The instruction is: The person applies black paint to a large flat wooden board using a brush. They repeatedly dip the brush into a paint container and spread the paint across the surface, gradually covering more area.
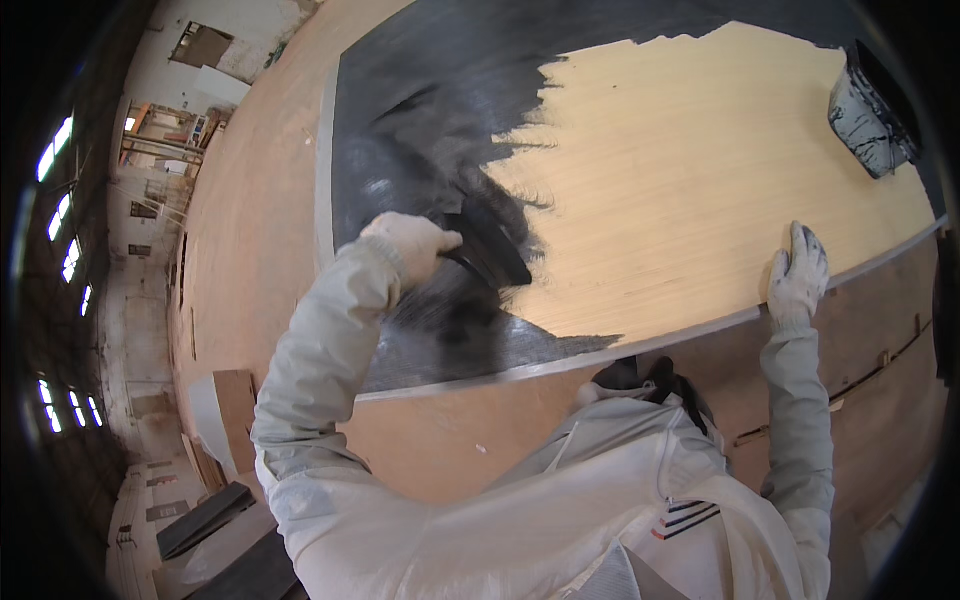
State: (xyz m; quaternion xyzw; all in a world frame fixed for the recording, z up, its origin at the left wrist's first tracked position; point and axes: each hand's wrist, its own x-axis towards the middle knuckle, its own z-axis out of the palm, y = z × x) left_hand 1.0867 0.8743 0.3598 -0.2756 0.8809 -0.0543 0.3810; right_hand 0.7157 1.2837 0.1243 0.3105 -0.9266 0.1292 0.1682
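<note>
My left hand (410, 243), in a pale glove, is closed round the handle of a wide black paint brush (492, 248). Its head rests on a large board (670, 170), where wet black paint meets bare pale wood in a ragged edge. Black paint (400, 120) covers the board's left side and runs along its far side. My right hand (798, 275), gloved with dark-stained fingertips, lies flat on the board's near right edge, fingers stretched out. At the board's far right stands a paint-smeared tub (862, 118); its contents cannot be made out.
Reddish-brown floor (250, 200) surrounds the board. Dark panels (205, 520) and a pale box-like piece (225, 415) are at the lower left. A rack with clutter (165, 140) stands by the far left wall. Thin rods or strips (880, 360) lie on the floor at right.
</note>
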